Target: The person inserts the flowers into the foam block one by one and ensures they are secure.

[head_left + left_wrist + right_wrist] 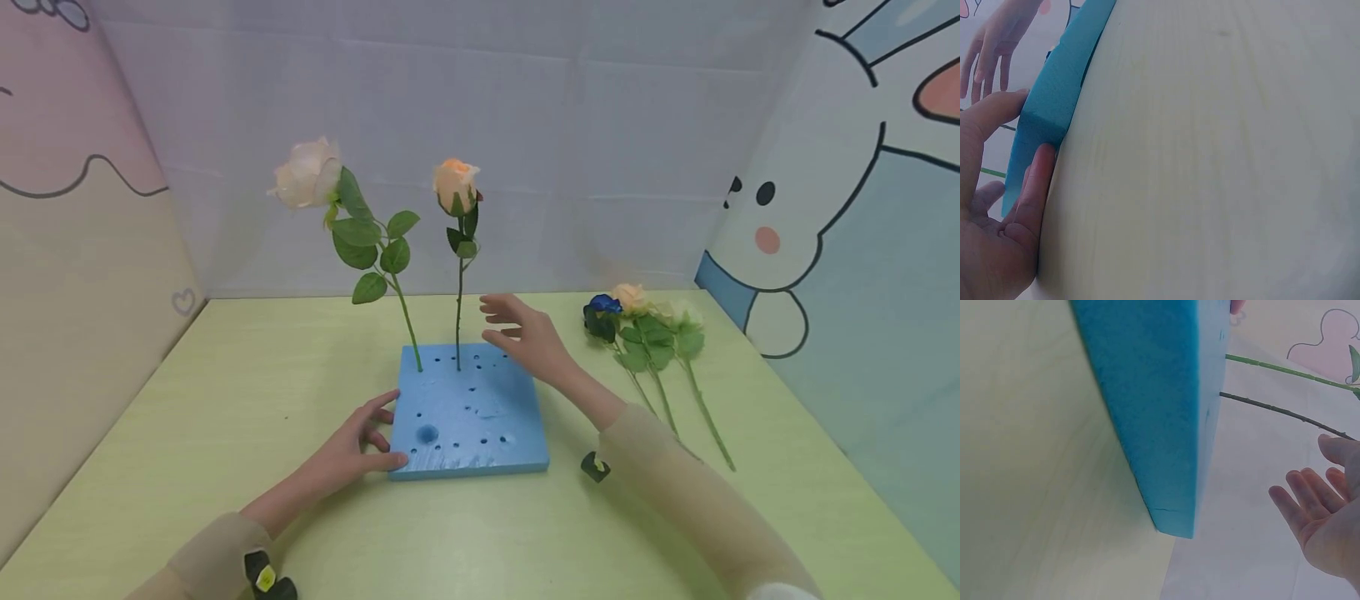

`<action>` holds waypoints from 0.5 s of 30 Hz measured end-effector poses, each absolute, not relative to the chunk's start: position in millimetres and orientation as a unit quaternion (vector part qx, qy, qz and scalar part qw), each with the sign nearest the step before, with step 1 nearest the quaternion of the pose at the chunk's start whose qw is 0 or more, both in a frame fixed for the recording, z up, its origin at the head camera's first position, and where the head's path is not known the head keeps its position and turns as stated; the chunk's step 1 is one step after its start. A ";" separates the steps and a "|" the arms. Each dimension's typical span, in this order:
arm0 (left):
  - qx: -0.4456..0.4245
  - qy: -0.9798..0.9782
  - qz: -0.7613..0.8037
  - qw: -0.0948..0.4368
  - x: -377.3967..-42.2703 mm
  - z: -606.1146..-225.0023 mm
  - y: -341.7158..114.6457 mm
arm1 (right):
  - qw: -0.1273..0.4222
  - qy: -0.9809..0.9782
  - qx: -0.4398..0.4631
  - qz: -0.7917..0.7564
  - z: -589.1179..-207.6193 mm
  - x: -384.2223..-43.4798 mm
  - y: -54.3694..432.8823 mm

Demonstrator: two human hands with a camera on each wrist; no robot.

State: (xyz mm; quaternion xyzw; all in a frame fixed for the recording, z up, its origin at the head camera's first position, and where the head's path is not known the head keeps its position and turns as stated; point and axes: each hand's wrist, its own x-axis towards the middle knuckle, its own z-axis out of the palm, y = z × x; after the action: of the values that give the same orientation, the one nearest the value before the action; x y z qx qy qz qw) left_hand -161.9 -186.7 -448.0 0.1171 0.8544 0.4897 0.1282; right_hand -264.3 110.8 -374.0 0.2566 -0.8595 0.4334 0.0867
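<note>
A blue foam block (510,408) dotted with holes lies flat on the table. Two artificial roses stand in its back part: a white rose (307,175) leaning left and a peach rose (455,183) nearly upright. My left hand (352,442) holds the block's left edge; in the left wrist view its thumb (1000,111) rests on the block's top and another finger (1041,169) lies against the side. Above the block's back right part, my right hand (528,333) is raised with fingers extended and nothing in them, near the peach rose's dark stem (1279,409) but apart from it.
On the table (300,517) to the right lie more artificial roses: a blue rose (606,303), a peach one (628,295) and a pale one (686,321), their stems pointing toward the front. A whitish backdrop (525,125) rises behind the table, with cartoon-printed panels at both sides.
</note>
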 end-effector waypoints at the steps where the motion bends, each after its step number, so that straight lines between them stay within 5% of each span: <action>1: 0.118 0.854 0.490 0.128 -162.0 -448.2 -186.8 | 0.090 -0.859 0.256 0.435 -373.9 -263.3 112.7; 15: 0.121 0.857 0.485 0.127 -162.9 -448.4 -187.3 | 0.101 -0.864 0.236 0.434 -375.1 -251.3 137.2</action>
State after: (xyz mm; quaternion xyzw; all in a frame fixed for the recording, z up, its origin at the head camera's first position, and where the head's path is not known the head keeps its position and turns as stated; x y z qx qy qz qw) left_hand -162.9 -187.3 -448.4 0.1208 0.8567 0.4851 0.1272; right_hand -251.3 137.2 -375.1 0.2358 -0.8637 0.4338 0.1014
